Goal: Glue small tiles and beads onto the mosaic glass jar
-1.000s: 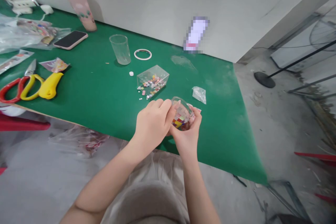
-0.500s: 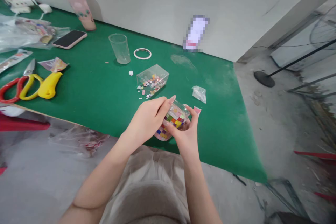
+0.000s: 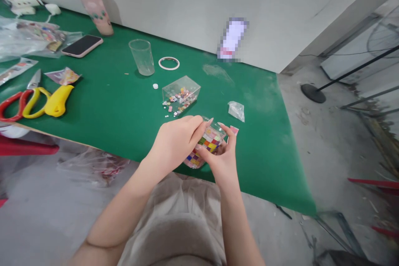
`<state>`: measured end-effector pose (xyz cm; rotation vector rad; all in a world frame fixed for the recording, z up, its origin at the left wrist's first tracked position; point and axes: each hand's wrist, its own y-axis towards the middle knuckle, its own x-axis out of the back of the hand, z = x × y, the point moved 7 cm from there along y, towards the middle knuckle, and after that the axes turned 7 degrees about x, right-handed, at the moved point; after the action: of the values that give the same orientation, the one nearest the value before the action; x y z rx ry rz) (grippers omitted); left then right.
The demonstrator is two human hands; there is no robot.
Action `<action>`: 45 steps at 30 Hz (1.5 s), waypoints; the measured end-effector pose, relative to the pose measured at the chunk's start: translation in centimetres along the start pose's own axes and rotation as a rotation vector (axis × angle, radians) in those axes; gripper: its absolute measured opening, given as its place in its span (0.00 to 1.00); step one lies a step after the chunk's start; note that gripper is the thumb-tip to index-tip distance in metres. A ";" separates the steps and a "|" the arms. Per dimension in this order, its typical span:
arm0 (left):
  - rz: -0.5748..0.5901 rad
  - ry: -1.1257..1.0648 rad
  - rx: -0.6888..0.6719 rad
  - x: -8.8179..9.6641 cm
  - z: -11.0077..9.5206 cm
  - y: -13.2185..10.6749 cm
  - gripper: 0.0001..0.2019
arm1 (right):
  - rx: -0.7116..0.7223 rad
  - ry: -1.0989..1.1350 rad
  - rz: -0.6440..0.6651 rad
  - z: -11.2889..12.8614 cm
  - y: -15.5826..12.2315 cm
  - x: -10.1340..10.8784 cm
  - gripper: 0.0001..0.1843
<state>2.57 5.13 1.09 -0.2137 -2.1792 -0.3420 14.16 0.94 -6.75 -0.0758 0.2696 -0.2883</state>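
Note:
A clear cup covered with small coloured mosaic tiles (image 3: 208, 143) is tilted between both my hands above the near edge of the green table (image 3: 124, 108). My left hand (image 3: 177, 143) wraps its left side, fingertips on the rim. My right hand (image 3: 222, 156) cradles it from below and the right, thumb on the tiles. Just beyond lies a clear plastic box of loose tiles (image 3: 181, 93), with several tiles spilled beside it.
An empty clear cup (image 3: 142, 57), a white ring (image 3: 169, 63) and a small plastic bag (image 3: 236, 111) lie farther back. At left are a phone (image 3: 82, 45), a pink tumbler (image 3: 92, 6), red and yellow scissors (image 3: 34, 104) and plastic packets (image 3: 31, 39). The table ends at right; floor beyond.
The tiled cup has been turned in my hands, from mouth facing me to its tiled side showing, and lowered slightly. Both hands kept hold of it.

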 end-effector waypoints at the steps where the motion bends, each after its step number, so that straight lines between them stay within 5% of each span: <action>1: -0.016 0.023 -0.024 0.1 -0.2 0.0 0.18 | -0.004 0.000 0.011 0.1 0.0 0.0 0.47; 9: -0.089 0.132 -0.190 0.4 -1.3 -0.3 0.19 | -0.036 0.016 0.077 0.5 0.1 0.2 0.51; 16: -0.015 0.019 -0.236 1.1 -1.0 -0.4 0.19 | -0.123 0.022 0.157 0.4 -0.2 0.3 0.51; 22: -0.322 -0.209 -0.075 4.0 0.8 -0.4 0.12 | -0.153 0.063 0.194 0.7 -0.4 0.1 0.51; 24: -0.236 -0.280 -0.082 3.4 0.9 -0.1 0.08 | -0.167 0.064 0.203 0.8 -0.5 0.1 0.52; 28: 0.117 -0.458 -0.133 1.2 0.6 0.2 0.10 | -0.194 0.084 0.241 0.7 -0.7 0.1 0.52; 32: 0.270 -0.529 -0.030 0.4 0.9 0.3 0.09 | -0.205 0.064 0.302 0.3 -1.0 0.2 0.53; 39: 0.301 -0.522 0.038 0.4 1.1 0.1 0.08 | -0.208 0.071 0.306 0.4 -1.2 0.1 0.53; 45: 0.216 -0.446 0.024 0.6 0.4 -0.3 0.11 | -0.180 0.082 0.293 0.7 -1.3 -0.1 0.52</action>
<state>1.78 4.99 1.31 -0.5513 -2.5641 -0.1545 13.89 -0.23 -5.88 -0.2009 0.3829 0.0251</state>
